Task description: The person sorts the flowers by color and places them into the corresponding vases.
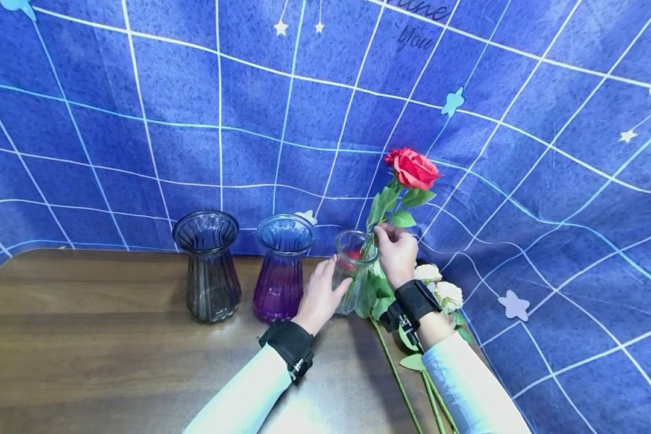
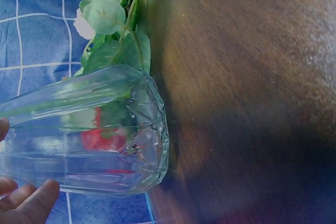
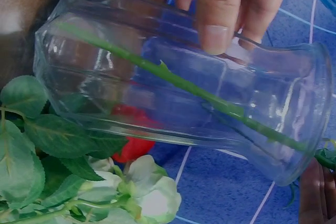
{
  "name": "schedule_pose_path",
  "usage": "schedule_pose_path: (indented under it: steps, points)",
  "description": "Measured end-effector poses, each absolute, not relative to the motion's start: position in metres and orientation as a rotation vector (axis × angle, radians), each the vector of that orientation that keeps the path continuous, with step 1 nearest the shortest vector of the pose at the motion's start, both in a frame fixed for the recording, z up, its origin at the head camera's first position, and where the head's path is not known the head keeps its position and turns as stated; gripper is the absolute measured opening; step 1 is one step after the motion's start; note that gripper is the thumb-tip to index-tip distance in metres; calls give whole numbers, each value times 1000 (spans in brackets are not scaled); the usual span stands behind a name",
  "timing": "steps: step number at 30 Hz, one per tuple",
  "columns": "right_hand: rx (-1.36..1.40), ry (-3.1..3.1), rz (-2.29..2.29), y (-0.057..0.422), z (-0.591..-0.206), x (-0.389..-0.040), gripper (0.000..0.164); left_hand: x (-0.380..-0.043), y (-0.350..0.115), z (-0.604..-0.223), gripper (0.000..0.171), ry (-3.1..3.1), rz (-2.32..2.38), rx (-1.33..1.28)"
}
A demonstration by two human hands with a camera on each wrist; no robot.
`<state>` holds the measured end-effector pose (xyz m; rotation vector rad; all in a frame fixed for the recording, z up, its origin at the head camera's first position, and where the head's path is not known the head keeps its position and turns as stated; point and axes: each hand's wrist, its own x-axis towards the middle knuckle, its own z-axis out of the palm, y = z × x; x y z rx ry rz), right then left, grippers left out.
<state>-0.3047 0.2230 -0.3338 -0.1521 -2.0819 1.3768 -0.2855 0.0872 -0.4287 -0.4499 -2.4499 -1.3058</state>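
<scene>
A clear glass vase (image 1: 352,283) stands upright on the table. My left hand (image 1: 321,294) holds its side, thumb on the near face and fingers round the left; in the right wrist view, the thumb (image 3: 215,38) lies against the glass. My right hand (image 1: 398,253) pinches the stem of a red rose (image 1: 415,170) just above the rim. That rose's green stem (image 3: 178,80) runs down inside the vase toward its base. A smaller red bloom (image 1: 393,158) shows beside the rose head. Behind the glass, another red flower (image 3: 134,132) is partly visible.
A blue-purple vase (image 1: 279,283) and a dark grey vase (image 1: 211,277) stand to the left on the wooden table (image 1: 87,343). White roses (image 1: 446,295) with leaves and long stems (image 1: 393,367) lie at the right. A blue patterned cloth (image 1: 195,108) hangs behind and right.
</scene>
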Motion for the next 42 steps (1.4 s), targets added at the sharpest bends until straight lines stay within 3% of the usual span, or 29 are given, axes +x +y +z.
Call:
schedule_pose_path:
  steps: [27,42]
  points:
    - [-181,-2359,1147,229,-330,-310,20,-286,88,-428,61,-2458,-1289,-441]
    - [-185,-2303,1352,238,-324,-305,22,-287,88,-430,60,-2466,-1301,-442]
